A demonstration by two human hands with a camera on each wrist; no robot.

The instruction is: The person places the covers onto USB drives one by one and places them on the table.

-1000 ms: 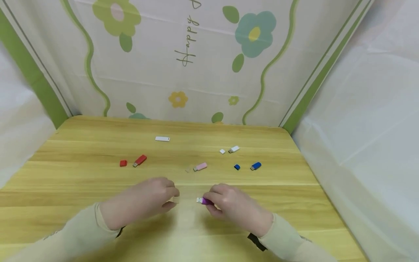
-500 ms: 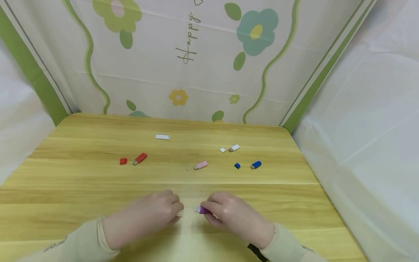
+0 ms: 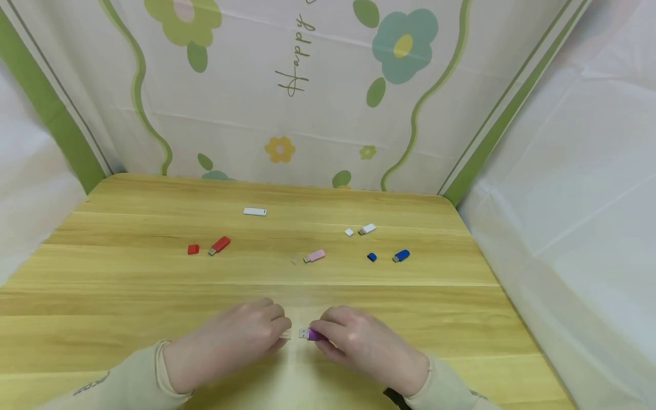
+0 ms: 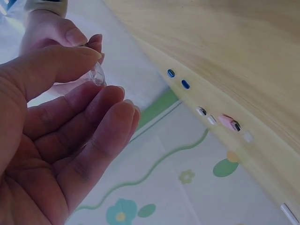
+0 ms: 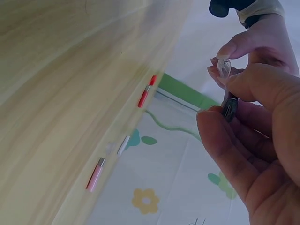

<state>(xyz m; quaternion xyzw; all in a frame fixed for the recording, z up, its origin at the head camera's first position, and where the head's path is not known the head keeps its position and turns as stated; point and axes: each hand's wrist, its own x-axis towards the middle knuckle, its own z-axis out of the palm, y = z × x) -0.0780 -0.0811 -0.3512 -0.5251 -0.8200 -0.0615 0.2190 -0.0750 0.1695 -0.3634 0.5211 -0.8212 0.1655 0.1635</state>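
My right hand (image 3: 361, 344) pinches a purple USB stick (image 3: 315, 335) by its body, with the bare metal plug pointing left. Facing it, my left hand (image 3: 241, 336) holds a small clear cap (image 4: 97, 75) between thumb and fingertips. Only a narrow gap separates plug and cap in the head view. Both are held above the front middle of the table. The right wrist view has the clear cap in line with the plug; there the stick's body (image 5: 229, 108) looks dark and is partly covered by my fingers.
Farther back on the wooden table (image 3: 128, 273) lie a red USB stick (image 3: 220, 245) and its cap (image 3: 193, 249), a pink stick (image 3: 315, 255) beside a clear cap (image 3: 295, 261), a blue stick (image 3: 401, 255) and cap (image 3: 372, 257), a white stick (image 3: 367, 229) and cap (image 3: 349, 232), and a white bar (image 3: 254, 211).
Both hands have come nearer the table's front edge in the head view. The gap between the clear cap and the purple stick's plug has narrowed. Pieces on the table lie as before.
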